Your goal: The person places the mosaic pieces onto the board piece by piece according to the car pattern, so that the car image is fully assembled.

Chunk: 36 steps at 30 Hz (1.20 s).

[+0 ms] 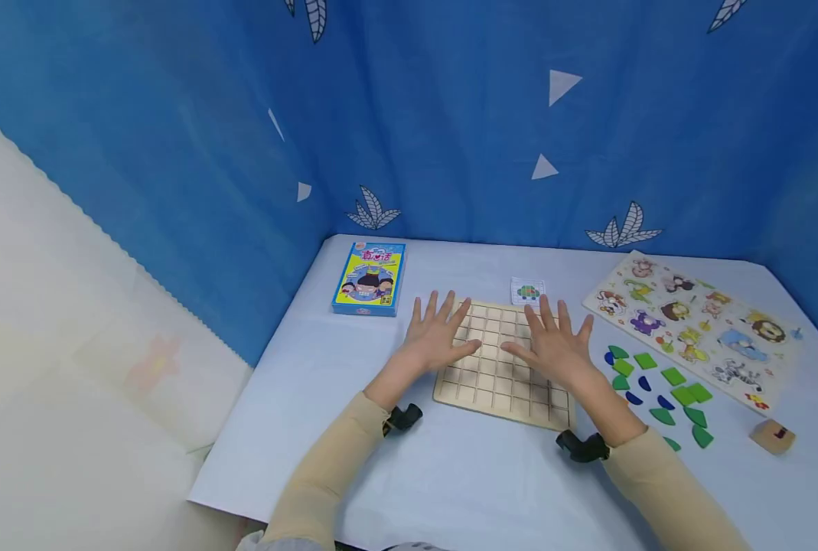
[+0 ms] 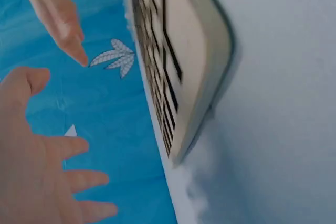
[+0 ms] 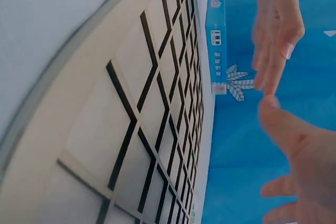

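A square wooden board (image 1: 498,375) with a grid of dark grooves lies on the white-covered table. My left hand (image 1: 434,339) hovers over its left side, fingers spread and straight, palm down. Over the right side, my right hand (image 1: 555,348) is held the same way, thumb toward the other thumb. Neither hand holds anything. Both wrist views show a gap between the hands and the board; its grooved face (image 3: 152,108) fills much of the right wrist view. Behind the board lies a small card (image 1: 528,291) printed with a green figure.
A blue and yellow card box (image 1: 369,279) lies at the back left. To the right are several loose green pieces (image 1: 673,376) and dark blue half-rounds (image 1: 645,383), an animal picture board (image 1: 698,329) and a small wooden block (image 1: 772,436). A blue curtain (image 1: 450,138) hangs behind the table.
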Available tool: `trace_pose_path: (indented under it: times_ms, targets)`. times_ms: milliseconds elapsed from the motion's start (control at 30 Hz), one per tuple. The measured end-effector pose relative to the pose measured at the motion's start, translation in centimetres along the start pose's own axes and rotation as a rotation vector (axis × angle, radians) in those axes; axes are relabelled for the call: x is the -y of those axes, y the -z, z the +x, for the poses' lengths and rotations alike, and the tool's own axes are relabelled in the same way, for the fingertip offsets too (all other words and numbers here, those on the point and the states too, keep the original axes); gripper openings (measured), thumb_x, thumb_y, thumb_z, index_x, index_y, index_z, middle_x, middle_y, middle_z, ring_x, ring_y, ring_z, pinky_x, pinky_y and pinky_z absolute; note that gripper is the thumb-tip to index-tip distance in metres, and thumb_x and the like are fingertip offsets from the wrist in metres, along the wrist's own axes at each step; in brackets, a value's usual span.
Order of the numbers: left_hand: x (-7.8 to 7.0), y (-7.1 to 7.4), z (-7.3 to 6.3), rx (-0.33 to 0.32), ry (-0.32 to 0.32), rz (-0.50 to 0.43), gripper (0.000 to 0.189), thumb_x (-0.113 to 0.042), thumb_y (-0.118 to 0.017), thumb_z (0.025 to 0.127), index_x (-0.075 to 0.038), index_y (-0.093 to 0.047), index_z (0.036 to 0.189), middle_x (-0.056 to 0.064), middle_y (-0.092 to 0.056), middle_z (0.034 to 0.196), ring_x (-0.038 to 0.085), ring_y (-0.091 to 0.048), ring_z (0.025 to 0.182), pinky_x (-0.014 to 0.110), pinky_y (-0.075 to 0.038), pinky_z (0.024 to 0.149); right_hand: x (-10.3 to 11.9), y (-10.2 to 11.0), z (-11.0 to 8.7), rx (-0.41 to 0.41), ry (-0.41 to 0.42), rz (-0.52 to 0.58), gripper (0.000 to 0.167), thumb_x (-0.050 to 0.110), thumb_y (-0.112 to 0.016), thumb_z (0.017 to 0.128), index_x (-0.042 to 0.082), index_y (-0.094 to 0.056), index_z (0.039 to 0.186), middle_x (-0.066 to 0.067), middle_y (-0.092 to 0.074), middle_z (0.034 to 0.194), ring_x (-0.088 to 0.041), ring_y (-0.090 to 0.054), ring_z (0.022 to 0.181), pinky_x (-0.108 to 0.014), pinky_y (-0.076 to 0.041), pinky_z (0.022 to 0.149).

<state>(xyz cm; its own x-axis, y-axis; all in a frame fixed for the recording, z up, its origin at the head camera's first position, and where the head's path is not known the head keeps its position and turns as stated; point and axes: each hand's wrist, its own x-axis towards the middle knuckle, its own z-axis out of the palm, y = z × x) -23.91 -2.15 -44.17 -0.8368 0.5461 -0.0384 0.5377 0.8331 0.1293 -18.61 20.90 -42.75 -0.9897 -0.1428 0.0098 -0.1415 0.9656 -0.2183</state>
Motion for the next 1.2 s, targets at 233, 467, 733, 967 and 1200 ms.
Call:
trace_pose_path:
  times_ms: [233, 467, 733, 967, 1200]
  targets:
    - [2.6, -0.6, -0.2, 0.105, -0.138, -0.388, 0.065, -0.031, -0.052, 0.094, -0.01, -0.026, 0.15, 0.015, -0.019, 0.154, 0.033, -0.016, 0.14, 0.045, -0.016, 0.114, -2.7, 1.2, -0.1, -0.244, 0.066, 0.175, 0.062, 0.025, -0.071, 0.084, -0.007, -0.047, 0.132, -0.03, -0.043, 0.13, -0.05, -0.038, 0.117, -0.067, -0.029, 0.096]
    - [4.7, -2.2, -0.5, 0.143, -0.157, -0.588, 0.064, -0.018, -0.057, 0.092, -0.005, -0.029, 0.148, 0.013, -0.026, 0.152, 0.023, -0.021, 0.14, 0.032, -0.019, 0.113, -14.6, -1.9, -0.3, -0.277, -0.021, 0.273, 0.036, 0.015, -0.065, 0.09, 0.002, -0.058, 0.123, -0.024, -0.055, 0.118, -0.043, -0.056, 0.099, -0.054, -0.051, 0.077]
    - [5.4, -4.3, -1.2, 0.104, -0.165, -0.646, 0.063, -0.01, -0.057, 0.089, -0.002, -0.031, 0.146, 0.012, -0.03, 0.15, 0.021, -0.025, 0.139, 0.03, -0.021, 0.112, -15.5, -1.0, -1.8, -0.057, -0.055, 0.338, 0.036, 0.0, -0.056, 0.09, -0.001, -0.057, 0.126, -0.03, -0.054, 0.121, -0.044, -0.056, 0.094, -0.052, -0.051, 0.076]
    - [4.8, -5.2, -1.3, 0.066, -0.197, -0.666, 0.063, -0.008, -0.056, 0.089, -0.001, -0.03, 0.147, 0.01, -0.03, 0.151, 0.02, -0.024, 0.139, 0.028, -0.021, 0.112, -14.3, -1.4, -3.2, -0.091, -0.006, 0.273, 0.035, -0.014, -0.053, 0.084, -0.006, -0.062, 0.118, -0.031, -0.057, 0.118, -0.042, -0.054, 0.098, -0.06, -0.043, 0.088]
    - [5.0, -5.0, -1.1, 0.06, -0.22, -0.652, 0.064, -0.008, -0.058, 0.089, -0.002, -0.031, 0.146, 0.009, -0.03, 0.151, 0.02, -0.024, 0.139, 0.029, -0.021, 0.112, -14.7, -2.2, -3.7, -0.161, -0.079, 0.249, 0.034, -0.014, -0.055, 0.084, -0.005, -0.063, 0.115, -0.029, -0.057, 0.115, -0.047, -0.049, 0.106, -0.063, -0.041, 0.089]
